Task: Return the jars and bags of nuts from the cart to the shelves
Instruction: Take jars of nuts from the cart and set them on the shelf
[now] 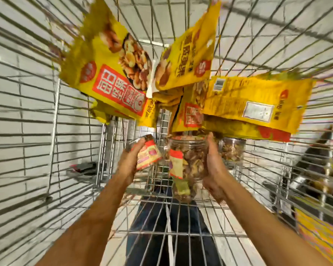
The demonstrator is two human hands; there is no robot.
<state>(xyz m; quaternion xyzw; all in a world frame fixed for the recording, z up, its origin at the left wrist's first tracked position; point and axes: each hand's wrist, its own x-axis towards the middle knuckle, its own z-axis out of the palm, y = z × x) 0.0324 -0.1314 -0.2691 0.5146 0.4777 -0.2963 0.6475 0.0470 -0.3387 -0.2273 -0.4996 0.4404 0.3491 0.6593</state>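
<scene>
I look down into a wire shopping cart. My left hand grips a small clear jar of nuts with a red and yellow label, tilted on its side. My right hand wraps around a larger clear jar of nuts from its right side. A third jar stands behind the right hand, partly under the bags. Several yellow bags of nuts lie piled at the far end: one at left, one in the middle, one at right showing its back.
The cart's wire walls close in on both sides and its wire floor lies under my forearms. White floor tiles and my dark trousers show through the mesh. Store shelving with yellow goods stands outside the cart at right.
</scene>
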